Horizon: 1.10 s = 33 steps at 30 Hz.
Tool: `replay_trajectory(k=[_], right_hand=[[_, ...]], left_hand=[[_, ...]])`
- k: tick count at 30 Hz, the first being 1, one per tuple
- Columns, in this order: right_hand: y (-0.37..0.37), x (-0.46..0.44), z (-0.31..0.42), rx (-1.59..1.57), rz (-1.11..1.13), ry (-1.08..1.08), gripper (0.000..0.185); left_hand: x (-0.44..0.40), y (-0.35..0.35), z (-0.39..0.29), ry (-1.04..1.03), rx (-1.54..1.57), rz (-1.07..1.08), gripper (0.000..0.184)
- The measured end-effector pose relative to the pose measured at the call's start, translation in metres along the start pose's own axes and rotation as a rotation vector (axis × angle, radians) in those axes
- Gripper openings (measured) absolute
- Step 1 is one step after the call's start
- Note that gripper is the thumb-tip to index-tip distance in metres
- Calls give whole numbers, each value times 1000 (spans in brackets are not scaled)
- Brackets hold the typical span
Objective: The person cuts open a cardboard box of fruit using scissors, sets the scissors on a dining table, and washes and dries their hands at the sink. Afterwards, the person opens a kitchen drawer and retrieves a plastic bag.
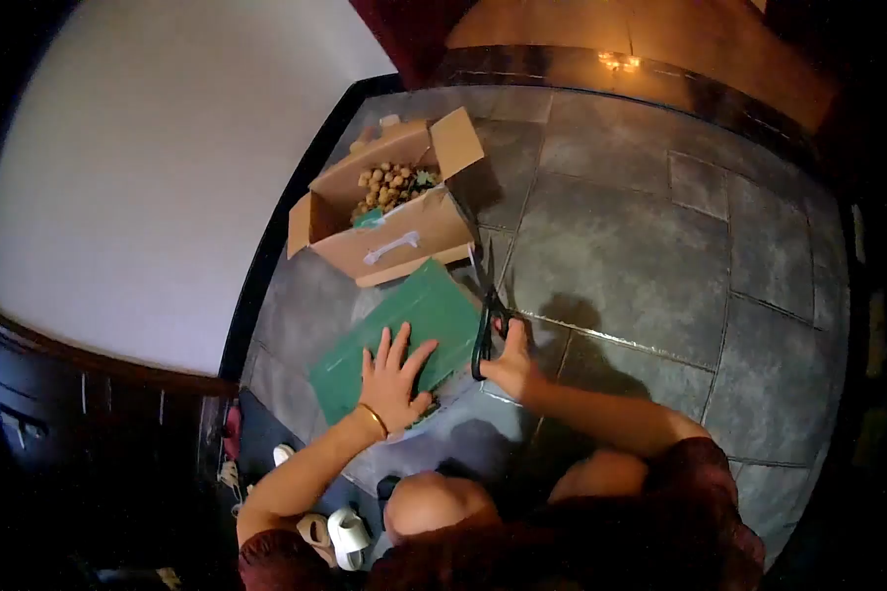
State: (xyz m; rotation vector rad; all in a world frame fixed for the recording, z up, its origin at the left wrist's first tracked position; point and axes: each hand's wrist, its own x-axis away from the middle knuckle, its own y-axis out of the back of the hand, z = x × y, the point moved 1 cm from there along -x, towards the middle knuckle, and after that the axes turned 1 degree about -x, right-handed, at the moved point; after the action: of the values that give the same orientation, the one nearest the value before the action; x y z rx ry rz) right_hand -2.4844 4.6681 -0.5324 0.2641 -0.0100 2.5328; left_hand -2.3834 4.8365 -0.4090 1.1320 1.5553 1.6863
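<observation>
My left hand (394, 379) rests with fingers spread on a green flat-topped piece (419, 305); I cannot tell whether it is a box or a panel. A gold-coloured bracelet (373, 421) circles that wrist. My right hand (511, 366) is closed round the black handles of a pair of scissors (487, 305), just beside the right edge of the green piece. The scissors' blades point away from me, towards the carton. Beyond the green piece stands an open cardboard carton (330, 254), its flaps folded out. Inside it lies a bunch of round tan fruits (394, 185) resembling longans.
Grey stone tiles (621, 246) cover the floor. A white wall (168, 177) rises on the left, with a dark wooden piece (118, 414) below. White slippers (348, 538) and other footwear lie near my knees. A wooden floor (660, 34) shows at the back.
</observation>
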Motion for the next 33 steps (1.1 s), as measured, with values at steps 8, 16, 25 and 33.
replay_trajectory(k=[8, 16, 25, 33], right_hand=[[55, -19, -9, -158, 237, -83, 63], [166, 24, 38, 769, 258, 324, 54], [176, 37, 53, 917, 153, 535, 51], [95, 16, 41, 270, -62, 167, 66]], left_hand=[[-16, 27, -16, 129, -219, 279, 106], [-14, 22, 26, -188, -307, 281, 89], [-36, 58, 36, -359, -274, 474, 67], [-20, 47, 29, -311, -259, 298, 51]])
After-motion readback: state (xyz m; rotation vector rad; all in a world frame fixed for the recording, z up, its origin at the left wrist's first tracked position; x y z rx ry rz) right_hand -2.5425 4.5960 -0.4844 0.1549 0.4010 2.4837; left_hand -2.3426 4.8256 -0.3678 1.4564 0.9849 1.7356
